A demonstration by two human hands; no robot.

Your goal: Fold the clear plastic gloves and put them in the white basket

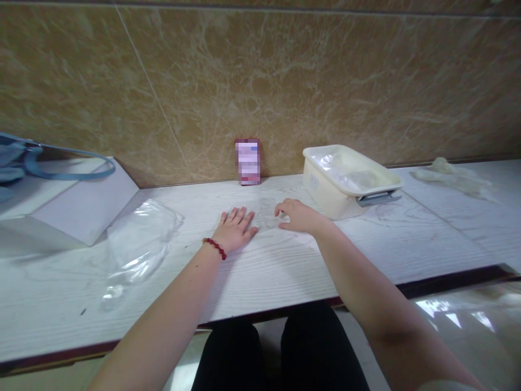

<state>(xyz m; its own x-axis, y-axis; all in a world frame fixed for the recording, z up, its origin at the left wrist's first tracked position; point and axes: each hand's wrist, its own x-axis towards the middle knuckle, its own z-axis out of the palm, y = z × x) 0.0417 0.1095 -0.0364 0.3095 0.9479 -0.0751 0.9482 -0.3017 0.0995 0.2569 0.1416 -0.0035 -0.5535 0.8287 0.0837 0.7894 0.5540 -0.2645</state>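
Note:
My left hand (235,231) lies flat on the white wood-grain table (260,282), palm down with fingers spread. A red bead bracelet (215,247) is on that wrist. Between my hands is a thin see-through plastic piece (266,213), hard to make out against the tabletop; the left fingertips reach its near edge. My right hand (299,216) is at its right side, fingers curled, with a gap between thumb and fingertips. Nothing shows in that gap, and I cannot tell whether the fingertips touch the plastic.
A cream plastic bin (325,195) with clear bags inside stands right of my hands. Clear plastic bags (140,239) lie at left beside a white box (73,201) with a blue strap (73,175). A phone (248,162) leans on the wall. Crumpled film (451,176) lies far right.

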